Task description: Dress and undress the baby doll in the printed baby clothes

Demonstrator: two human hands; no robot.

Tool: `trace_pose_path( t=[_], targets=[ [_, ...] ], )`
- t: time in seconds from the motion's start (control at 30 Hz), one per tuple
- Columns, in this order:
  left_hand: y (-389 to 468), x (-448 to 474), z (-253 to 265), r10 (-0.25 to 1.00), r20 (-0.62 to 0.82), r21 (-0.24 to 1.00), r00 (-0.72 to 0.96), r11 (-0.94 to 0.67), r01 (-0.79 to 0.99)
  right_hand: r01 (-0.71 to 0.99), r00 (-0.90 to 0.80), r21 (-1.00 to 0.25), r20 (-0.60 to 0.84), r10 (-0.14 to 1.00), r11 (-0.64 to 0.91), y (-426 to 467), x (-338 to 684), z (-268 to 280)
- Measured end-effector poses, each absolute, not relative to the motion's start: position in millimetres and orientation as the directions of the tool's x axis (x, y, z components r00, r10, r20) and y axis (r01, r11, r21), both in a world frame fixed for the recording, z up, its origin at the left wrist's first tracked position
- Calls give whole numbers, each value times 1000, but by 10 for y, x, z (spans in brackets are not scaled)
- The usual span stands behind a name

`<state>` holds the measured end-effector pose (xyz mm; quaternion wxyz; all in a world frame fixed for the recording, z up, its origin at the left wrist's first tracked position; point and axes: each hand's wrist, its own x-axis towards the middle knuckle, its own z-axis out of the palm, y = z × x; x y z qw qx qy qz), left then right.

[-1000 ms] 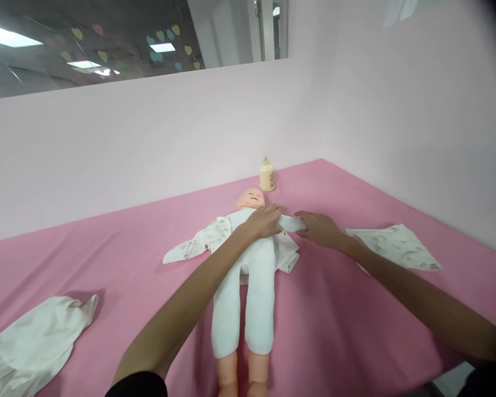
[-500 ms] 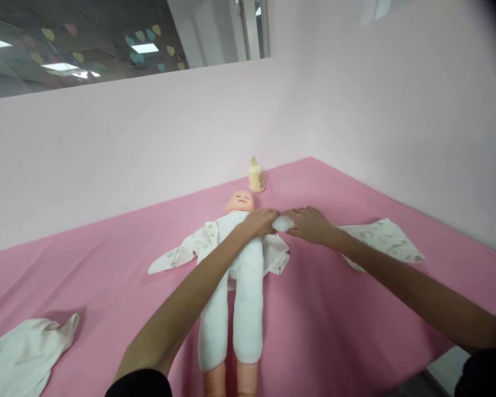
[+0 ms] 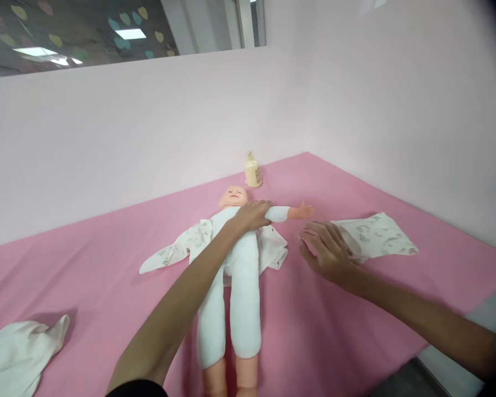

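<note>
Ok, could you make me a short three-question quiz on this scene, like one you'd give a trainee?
1. Which of the person's hands is on the doll's upper body: A) left, B) right?
2. True or false: the pale yellow bottle is lying on its side.
3. What lies closest beside the right hand?

Key:
1. A, the left hand.
2. False; it stands upright just beyond the doll's head.
3. A white patterned cloth; whether the hand touches it is hard to tell.
</note>
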<state>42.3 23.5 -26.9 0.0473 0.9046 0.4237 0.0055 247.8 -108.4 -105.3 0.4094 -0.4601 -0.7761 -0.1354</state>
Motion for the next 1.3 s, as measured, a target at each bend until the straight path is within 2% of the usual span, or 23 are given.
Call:
trace_pose_path(
  t=[0.1, 0.23, 0.37, 0.5, 0.63, 0.77, 0.87, 0.97, 1.1, 1.2, 1.3],
  targets=[
    [243, 409, -256, 764, -21, 105, 645, -640, 761, 769, -245, -315, 658, 712, 556, -1089, 2385, -1114],
    [236, 392, -246, 763, -13, 80, 647, -644, 761, 714, -263, -556, 349, 899, 425, -980, 2230, -1229],
    [209, 388, -217, 749, -7, 50, 663, -661, 748, 652, -214, -711, 160, 964, 263, -820, 2135, -1185],
    [172, 397, -152, 751, -18, 63, 660, -658, 750, 514, -260, -842, 27, 965, 162, -772, 2111, -1082],
    [144, 406, -100, 783, -38, 69, 621, -618, 783, 545, -250, -807, 101, 963, 226, -610, 2215, -1068],
    [165, 390, -117, 805, -49, 35, 591, -590, 807, 620, -61, -756, 221, 973, 211, -256, 2518, -1065],
    [200, 355, -161, 798, -56, 35, 600, -599, 800, 565, 68, -794, 314, 947, 223, -59, 2802, -965],
    [230, 310, -200, 799, -41, 41, 600, -599, 800, 540, 146, -817, 325, 934, 200, 60, 3078, -803],
    [263, 254, -223, 810, -28, 2, 586, -586, 810, 574, 278, -789, 438, 855, 218, 286, 3418, -672],
    [271, 245, -227, 819, -24, 2, 574, -574, 819, 565, 391, -812, 422, 818, 149, 486, 3564, -717],
    [253, 280, -228, 831, -29, -2, 555, -555, 832, 637, 356, -764, 407, 841, 100, 581, 3540, -848]
  ],
)
